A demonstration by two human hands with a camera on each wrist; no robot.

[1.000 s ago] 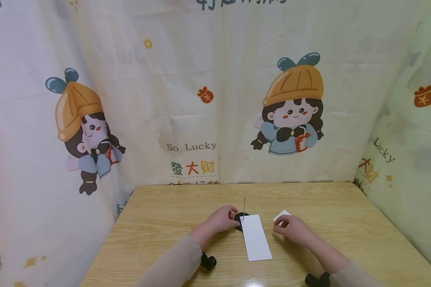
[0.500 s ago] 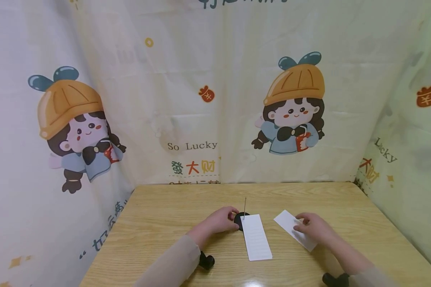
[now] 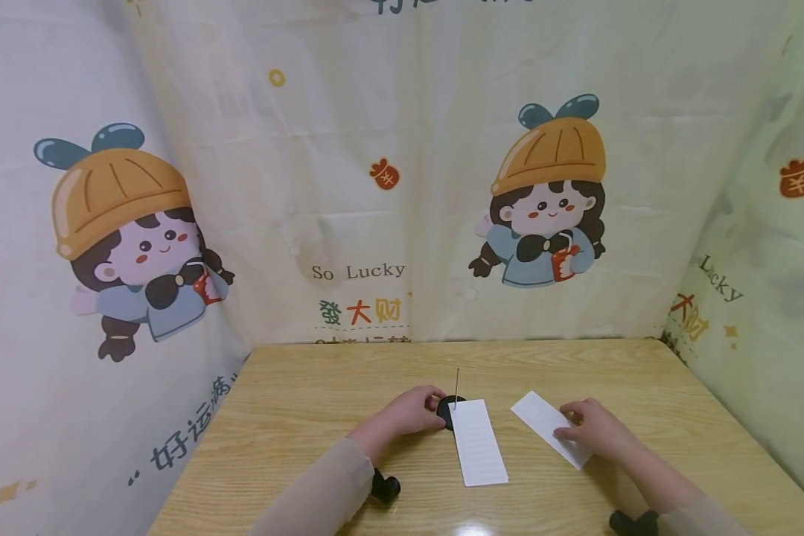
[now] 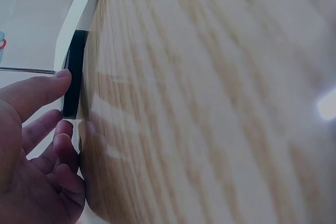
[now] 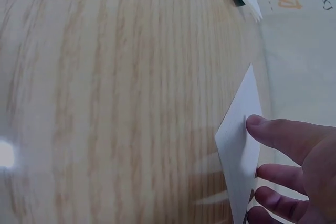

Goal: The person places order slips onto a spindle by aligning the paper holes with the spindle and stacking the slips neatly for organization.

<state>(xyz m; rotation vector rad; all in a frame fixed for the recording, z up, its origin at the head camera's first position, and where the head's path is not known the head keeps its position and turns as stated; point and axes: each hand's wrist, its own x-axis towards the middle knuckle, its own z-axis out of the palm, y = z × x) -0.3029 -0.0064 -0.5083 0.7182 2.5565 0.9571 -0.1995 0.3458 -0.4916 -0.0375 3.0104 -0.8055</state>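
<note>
My left hand (image 3: 415,409) holds the round black base (image 3: 444,413) of a bill spike. Its thumb lies along the top edge in the left wrist view, with the fingers curled at the side. The spike's thin metal rod (image 3: 457,383) stands upright. White paper slips (image 3: 480,447) with faint lines are on the spike, covering part of the base and reaching toward me. To the right, my right hand (image 3: 596,428) pinches the near part of another white slip (image 5: 241,129). Thumb on its upper face, fingers at its far edge; some fingertips are partly hidden behind the paper.
The wooden table (image 3: 321,380) is bounded at the back and sides by a printed cloth (image 3: 348,223) with cartoon figures. Black wrist mounts (image 3: 385,487) sit under both forearms. A light glare (image 3: 472,530) shows at the near edge.
My right hand has shifted right along the loose slip, uncovering more of it; the slip's far corner stays in nearly the same place. My left hand and the spike have hardly moved.
</note>
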